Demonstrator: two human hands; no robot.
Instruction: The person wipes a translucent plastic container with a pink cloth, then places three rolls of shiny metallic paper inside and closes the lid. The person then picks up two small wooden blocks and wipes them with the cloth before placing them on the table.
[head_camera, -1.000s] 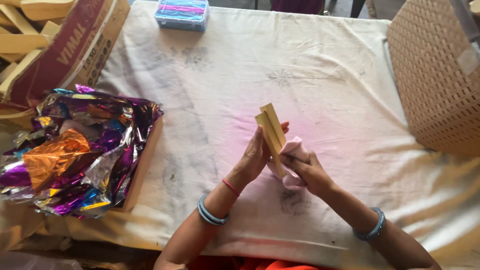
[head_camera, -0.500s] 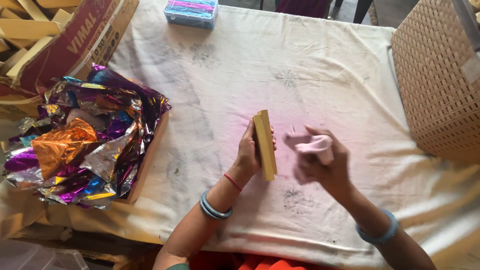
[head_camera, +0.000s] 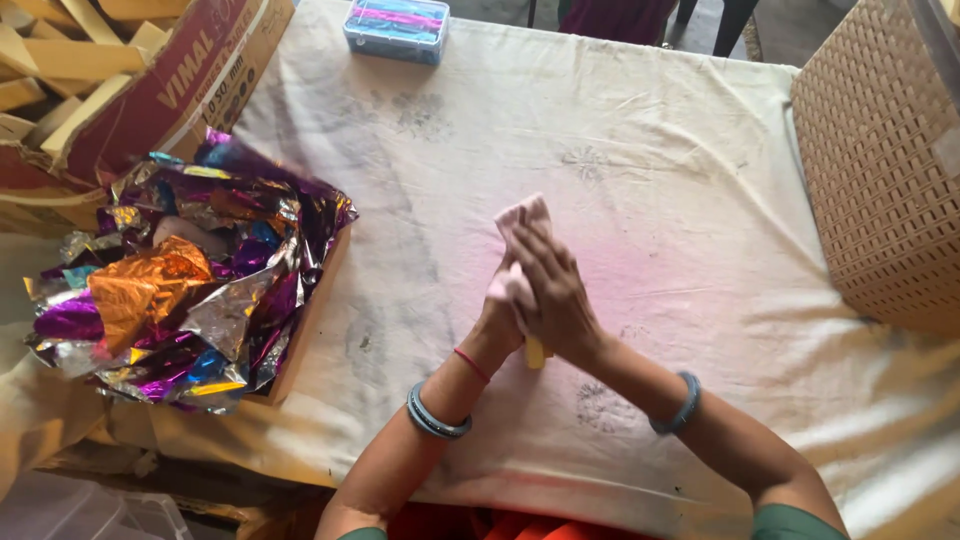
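1. A yellow stick (head_camera: 536, 352) is pressed between both hands above the middle of a cloth-covered table (head_camera: 700, 180); only its lower end shows.
2. The right hand (head_camera: 552, 290) closes over the stick, pressing a pink cloth (head_camera: 520, 215) on it.
3. The left hand (head_camera: 498, 318) clasps the stick from behind.
4. Left lies a heap of shiny foil sheets (head_camera: 180, 290) beside a cardboard box (head_camera: 170, 90).
5. Right stands a woven basket (head_camera: 880, 170); a small clear box (head_camera: 396, 28) sits at the far edge.

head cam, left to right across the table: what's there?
Heap of shiny foil sheets → left hand and right hand pressed together around a pink cloth and a yellow block → woven basket.
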